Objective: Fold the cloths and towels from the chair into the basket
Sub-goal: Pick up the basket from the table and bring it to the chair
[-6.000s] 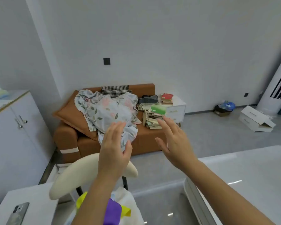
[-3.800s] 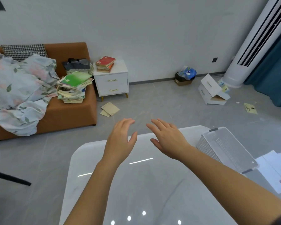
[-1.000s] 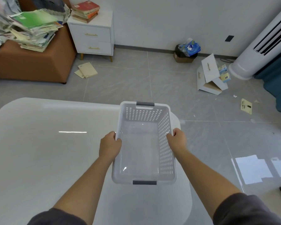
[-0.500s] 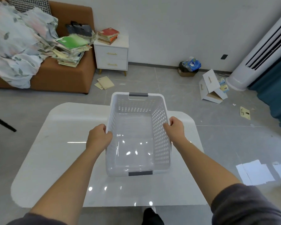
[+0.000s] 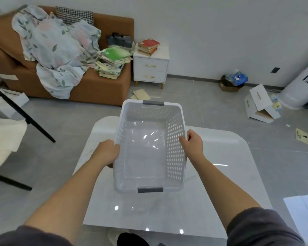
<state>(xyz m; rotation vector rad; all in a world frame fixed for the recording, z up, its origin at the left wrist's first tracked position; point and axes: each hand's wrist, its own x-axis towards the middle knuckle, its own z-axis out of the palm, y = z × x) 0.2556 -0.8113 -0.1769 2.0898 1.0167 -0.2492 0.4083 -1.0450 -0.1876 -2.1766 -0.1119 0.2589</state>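
Glossy white surface (image 5: 220, 174) lies under both hands, with grey floor around it and a brown sofa (image 5: 100, 82) beyond the fingertips. Between the hands is the basket (image 5: 174, 139), white, perforated and with nothing in it. The left hand (image 5: 107, 153) grips its left long rim, fingers curled over the edge. The right hand (image 5: 192, 144) grips the right rim, thumb inside against the holed wall. The basket's near end seems to sit just above the surface, judging by the shade under it, but whether its base touches cannot be told.

Well out to the left of the left hand, at the frame's edge, stands the chair (image 5: 25, 118), dark-legged. A cream cloth (image 5: 5, 135) is draped on it, unfolded. A sliver of purple shows below that cloth, too little to name. How many more pieces lie there is cut off from view.

By this look the task is at its very start. The basket is in hand, apparently being positioned as the place to receive things. No cloth has been picked up, none folded, none put in. What is left is all of the real work: set the basket down, reach left to the chair, take each piece in turn, fold it, probably on the surface, and lay it inside.
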